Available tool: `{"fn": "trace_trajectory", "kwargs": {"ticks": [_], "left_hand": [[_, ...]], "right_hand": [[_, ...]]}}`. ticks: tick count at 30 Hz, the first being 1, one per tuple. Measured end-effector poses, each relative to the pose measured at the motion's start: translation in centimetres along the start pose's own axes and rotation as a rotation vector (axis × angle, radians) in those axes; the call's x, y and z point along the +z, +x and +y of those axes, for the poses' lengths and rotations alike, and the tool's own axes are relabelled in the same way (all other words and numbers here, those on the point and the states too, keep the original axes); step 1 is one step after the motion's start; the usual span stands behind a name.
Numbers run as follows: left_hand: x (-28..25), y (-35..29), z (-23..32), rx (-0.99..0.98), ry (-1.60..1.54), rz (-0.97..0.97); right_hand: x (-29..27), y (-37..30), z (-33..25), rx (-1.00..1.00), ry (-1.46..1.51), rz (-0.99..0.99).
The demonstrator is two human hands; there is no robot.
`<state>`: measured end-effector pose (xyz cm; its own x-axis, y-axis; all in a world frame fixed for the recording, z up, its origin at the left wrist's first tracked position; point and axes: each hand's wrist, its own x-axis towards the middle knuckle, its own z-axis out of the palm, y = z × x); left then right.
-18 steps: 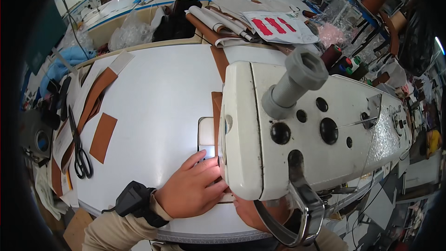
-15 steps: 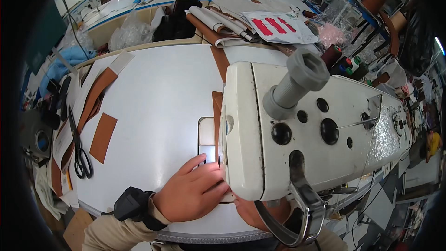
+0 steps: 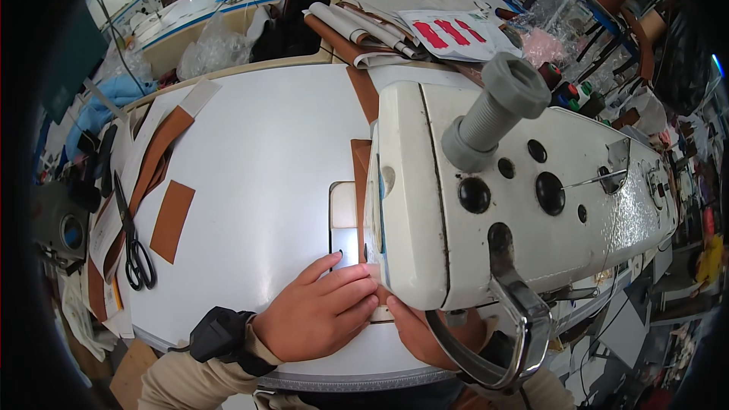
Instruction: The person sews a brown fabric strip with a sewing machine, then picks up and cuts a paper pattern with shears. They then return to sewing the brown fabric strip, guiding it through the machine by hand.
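Left hand (image 3: 319, 319) is laid palm down on the near side of the sewing machine (image 3: 416, 205), not closed into a fist: fingers extended and slightly bent, uppermost finger set apart from the rest and pointed at the metal plate (image 3: 345, 241). Its other fingertips are gathered at the edge of the machine head, at the near end of the visible run of a narrow brown strip (image 3: 361, 205). Contact with the strip looks likely there; pinch vs. flat press cannot be told. Right hand (image 3: 429, 334) is partly covered by the machine head and the curved metal lever (image 3: 531, 326); one digit is seen pointed toward the left fingertips, just beside them. How far it is open, and whether anything is gripped, cannot be told. Strip is located along the left side of the machine head, partly hidden by it, running away from the hands over the plate area. A black device (image 3: 220, 334) is strapped on the left wrist. On the white counter (image 3: 250, 159), well left of the hands, a loose brown rectangle (image 3: 173, 222) is seen flat, with black-handled scissors (image 3: 138, 264) just beside it.
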<state>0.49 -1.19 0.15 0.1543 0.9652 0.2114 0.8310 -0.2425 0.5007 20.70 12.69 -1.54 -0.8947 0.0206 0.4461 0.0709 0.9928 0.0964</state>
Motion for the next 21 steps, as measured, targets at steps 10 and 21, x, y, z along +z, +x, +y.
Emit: {"fn": "trace_trajectory", "kwargs": {"ticks": [10,21], "left_hand": [[-0.3,0.4,0.3,-0.008,0.025,0.007],[-0.6,1.0,-0.7,-0.021,-0.004,-0.009]], "right_hand": [[2.1,-2.3,0.0,-0.03,0.051,-0.051],[0.8,-1.6,1.0,-0.157,-0.18,-0.149]]}}
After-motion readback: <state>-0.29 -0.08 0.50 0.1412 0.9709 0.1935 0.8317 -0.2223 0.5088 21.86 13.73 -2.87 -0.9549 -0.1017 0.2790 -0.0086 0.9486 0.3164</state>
